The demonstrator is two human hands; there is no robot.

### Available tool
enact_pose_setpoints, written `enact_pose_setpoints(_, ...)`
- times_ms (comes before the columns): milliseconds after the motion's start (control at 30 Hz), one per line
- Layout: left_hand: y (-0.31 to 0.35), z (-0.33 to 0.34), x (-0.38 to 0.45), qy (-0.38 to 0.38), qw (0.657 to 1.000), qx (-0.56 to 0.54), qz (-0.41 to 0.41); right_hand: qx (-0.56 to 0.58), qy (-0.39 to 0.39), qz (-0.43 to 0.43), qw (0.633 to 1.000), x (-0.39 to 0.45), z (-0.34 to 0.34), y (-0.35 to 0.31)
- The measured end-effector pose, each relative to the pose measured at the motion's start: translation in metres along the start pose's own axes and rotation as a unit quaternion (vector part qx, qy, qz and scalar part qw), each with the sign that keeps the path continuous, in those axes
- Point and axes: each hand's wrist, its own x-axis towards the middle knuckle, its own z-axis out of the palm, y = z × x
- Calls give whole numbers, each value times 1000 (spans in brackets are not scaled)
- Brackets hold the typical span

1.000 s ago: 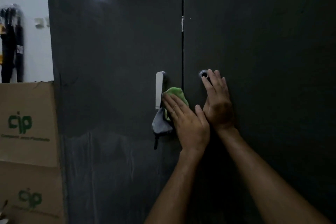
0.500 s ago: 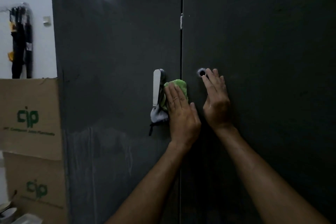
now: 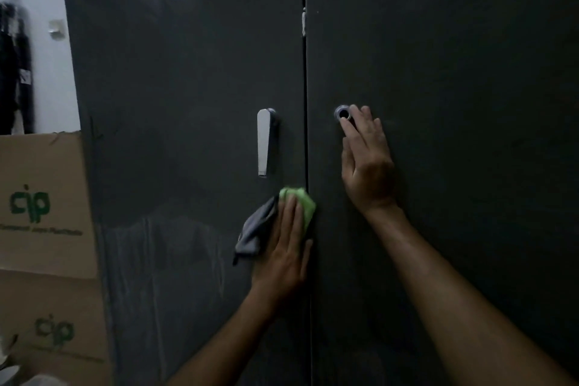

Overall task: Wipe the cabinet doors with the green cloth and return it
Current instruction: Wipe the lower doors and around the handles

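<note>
Two dark grey cabinet doors fill the view, the left door (image 3: 188, 103) and the right door (image 3: 470, 103), both closed. My left hand (image 3: 286, 247) presses the green cloth (image 3: 302, 202) flat against the left door, just below the silver handle (image 3: 263, 141) and beside the centre seam. A grey part of the cloth (image 3: 257, 232) hangs out to the left of the hand. My right hand (image 3: 365, 163) lies flat and open on the right door, fingertips touching the round lock (image 3: 343, 113).
Stacked cardboard boxes (image 3: 44, 213) with green print stand to the left of the cabinet. Behind them is a white wall with dark items hanging (image 3: 15, 72). Streaky wipe marks (image 3: 163, 244) show on the lower left door.
My left hand has slid the cloth downward from beside the handle to below it. The right hand has stayed on the right door by the lock.
</note>
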Motion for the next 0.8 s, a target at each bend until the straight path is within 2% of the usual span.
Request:
enact_pose_setpoints(67, -34, -15, -36, -8, 999, 43, 12, -7, 2, -2, 1000, 0, 0, 0)
enact_pose_setpoints(100, -51, -26, -40, 3, 998, 61, -15, -10, 2, -2, 1000, 0, 1, 0)
enact_pose_setpoints(200, -82, -56, 1, 87, 976, 47, -195, -20, 0, 0, 1000, -1, 4, -1)
enact_pose_setpoints(233, -80, -60, 21, 106, 965, 31, -238, -23, 0, 0, 1000, -1, 5, -2)
enact_pose_setpoints(267, -75, -60, 34, 102, 966, 27, -237, -26, -1, 0, 1000, -1, 4, -2)
enact_pose_setpoints(300, -69, -58, 36, 72, 979, 36, -188, -27, -3, 1, 1000, -1, 3, -2)
enact_pose_setpoints(367, -72, -56, 6, -31, 998, 63, 2, -29, -2, 2, 1000, 0, 1, -4)
enact_pose_setpoints(400, -83, -62, -16, -83, 990, 80, 85, -30, -1, 1, 1000, 0, 1, -5)
enact_pose_setpoints(433, -98, -72, -35, -114, 979, 100, 134, -32, 1, -1, 999, 0, 1, -6)
enact_pose_setpoints(467, -114, -86, -45, -123, 974, 119, 148, -36, 4, -2, 999, 0, 1, -6)
enact_pose_setpoints(533, -142, -116, -42, -92, 976, 157, 117, -47, 3, 2, 999, 0, 1, -7)
enact_pose_setpoints(633, -171, -148, -1, -6, 978, 208, 26, -55, -3, 3, 998, 0, 2, -8)
enact_pose_setpoints(733, -159, -144, 44, 83, 962, 197, -171, -64, -1, 5, 998, 1, 2, -9)
enact_pose_setpoints(767, -146, -133, 44, 78, 961, 180, -194, -64, 2, 5, 998, 0, 2, -9)
enact_pose_setpoints(800, -133, -120, 33, 54, 970, 169, -168, -64, 4, 5, 998, 0, 2, -9)
